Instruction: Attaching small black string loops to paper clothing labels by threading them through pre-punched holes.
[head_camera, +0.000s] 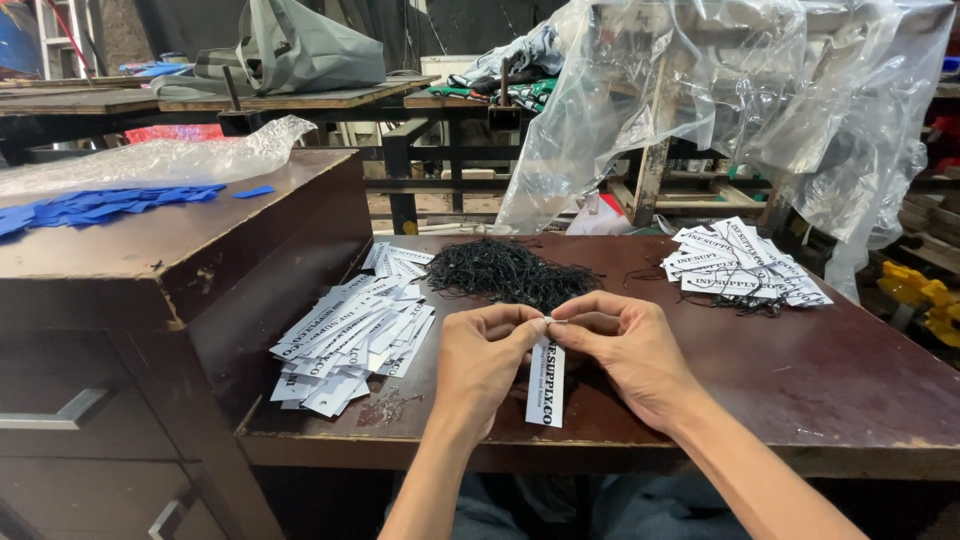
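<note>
A narrow white paper tag (546, 385) with dark print hangs upright between both hands, over the front of a dark brown table (820, 380). My left hand (485, 355) and my right hand (625, 345) meet fingertip to fingertip at the tag's top end and pinch it there. Whether a string lies between the fingers I cannot tell. Just beyond the hands lies a heap of thin black strings (510, 270). A spread of loose white tags (355, 330) lies to the left. Another pile of white tags (745, 265), with black strings on them, lies at the far right.
A taller brown cabinet (150, 270) with drawer handles stands at the left, carrying blue cut pieces (90, 208) and crumpled clear plastic (150, 155). Large clear plastic sheeting (740, 90) hangs over a wooden frame behind the table. Workbenches with a grey bag (300, 50) fill the background.
</note>
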